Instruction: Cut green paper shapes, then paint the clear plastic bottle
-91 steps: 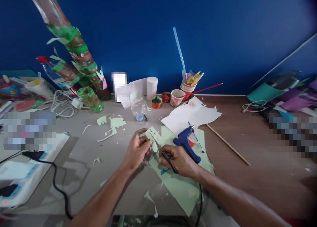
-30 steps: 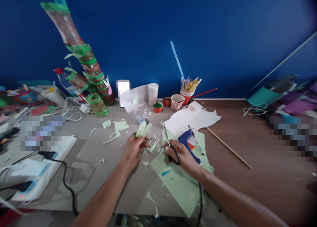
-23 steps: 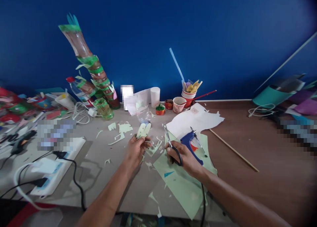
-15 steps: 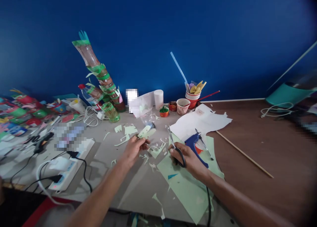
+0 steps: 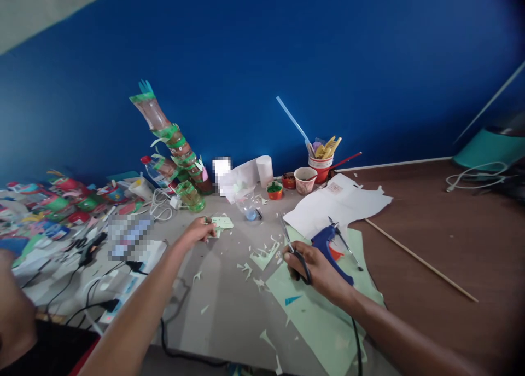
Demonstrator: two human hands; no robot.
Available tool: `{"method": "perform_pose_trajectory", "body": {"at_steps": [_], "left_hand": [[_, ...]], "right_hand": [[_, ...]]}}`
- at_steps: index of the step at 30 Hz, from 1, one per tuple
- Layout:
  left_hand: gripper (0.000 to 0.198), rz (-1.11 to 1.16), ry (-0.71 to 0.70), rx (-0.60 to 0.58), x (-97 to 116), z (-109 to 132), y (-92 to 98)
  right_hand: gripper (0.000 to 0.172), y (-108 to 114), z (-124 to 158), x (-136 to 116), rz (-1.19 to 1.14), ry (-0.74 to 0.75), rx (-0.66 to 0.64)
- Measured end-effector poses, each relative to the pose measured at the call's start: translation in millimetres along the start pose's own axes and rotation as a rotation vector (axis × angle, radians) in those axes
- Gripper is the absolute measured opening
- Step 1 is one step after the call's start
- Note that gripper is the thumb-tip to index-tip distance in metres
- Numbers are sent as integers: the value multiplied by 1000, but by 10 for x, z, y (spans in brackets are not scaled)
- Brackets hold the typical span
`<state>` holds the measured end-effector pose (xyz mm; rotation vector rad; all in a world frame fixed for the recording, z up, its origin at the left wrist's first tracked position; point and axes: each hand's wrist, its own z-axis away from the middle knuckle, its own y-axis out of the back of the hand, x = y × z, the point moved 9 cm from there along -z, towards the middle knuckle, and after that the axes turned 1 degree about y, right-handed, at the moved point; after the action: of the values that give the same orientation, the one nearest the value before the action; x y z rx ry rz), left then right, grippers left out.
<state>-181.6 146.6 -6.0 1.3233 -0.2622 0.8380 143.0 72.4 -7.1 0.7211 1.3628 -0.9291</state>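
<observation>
My right hand (image 5: 314,264) grips a pair of scissors (image 5: 304,269) by the black handles, blades pointing up and away. It is above a large pale green paper sheet (image 5: 305,321), beside a blue glue gun (image 5: 328,244). Farther left, my left hand (image 5: 200,230) reaches out low over the table, its fingers closed at the edge of pale green paper cutouts (image 5: 222,222). How many of these it pinches is hard to make out. Torn green scraps (image 5: 264,255) lie between the hands.
A leaning tower of painted plastic bottles (image 5: 180,146) stands by the blue wall. Paint cups (image 5: 305,180), white paper (image 5: 336,203) and a wooden stick (image 5: 422,261) are to the right. A power strip (image 5: 123,288) with cables lies at left, near another person's arm (image 5: 16,305).
My left hand has moved left with the green paper, down to where other cutouts lay. My right hand still holds the scissors in about the same place. The view has shifted slightly.
</observation>
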Motion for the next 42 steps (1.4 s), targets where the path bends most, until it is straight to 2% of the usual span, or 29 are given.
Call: {"method": "perform_pose_trajectory", "body": {"at_steps": [3, 5, 8, 11, 15, 18, 22, 25, 30, 34, 38, 40, 42], "left_hand": [[17, -226, -39, 100, 51, -96, 103], [23, -337, -106, 134, 156, -133, 139], [39, -443, -226, 99, 336, -168, 71], [43, -506, -276, 38, 423, -207, -72], [37, -547, -243, -9, 400, -269, -222], [28, -545, -210, -33, 379, -309, -255], [13, -487, -165, -65, 386, -364, -181], [13, -408, -119, -74, 389, -384, -24], [16, -317, -21, -70, 281, -374, 341], [12, -372, 94, -16, 40, -407, 555], [21, -460, 186, -10, -216, -474, 469], [35, -483, 194, -20, -284, -507, 361], [38, -492, 185, -16, -307, -530, 281]], "right_hand": [[42, 11, -3, 0, -3, -12, 10], [42, 15, -6, -8, -2, -7, 12], [41, 13, -13, -7, 6, 1, 8], [41, 7, -20, 16, 5, -8, 10], [38, -14, -24, 40, -23, -11, 8], [35, -41, -22, 59, -56, -13, -9], [33, -57, -23, 100, -64, -29, -24], [32, -65, -28, 129, -81, -30, -35], [32, -62, -26, 145, -84, -37, -39], [32, -50, -27, 127, -37, -35, -36], [33, -48, -34, 127, 2, -30, -39], [34, -41, -35, 129, 10, -26, -32], [35, -33, -35, 128, 11, -24, -24]]}}
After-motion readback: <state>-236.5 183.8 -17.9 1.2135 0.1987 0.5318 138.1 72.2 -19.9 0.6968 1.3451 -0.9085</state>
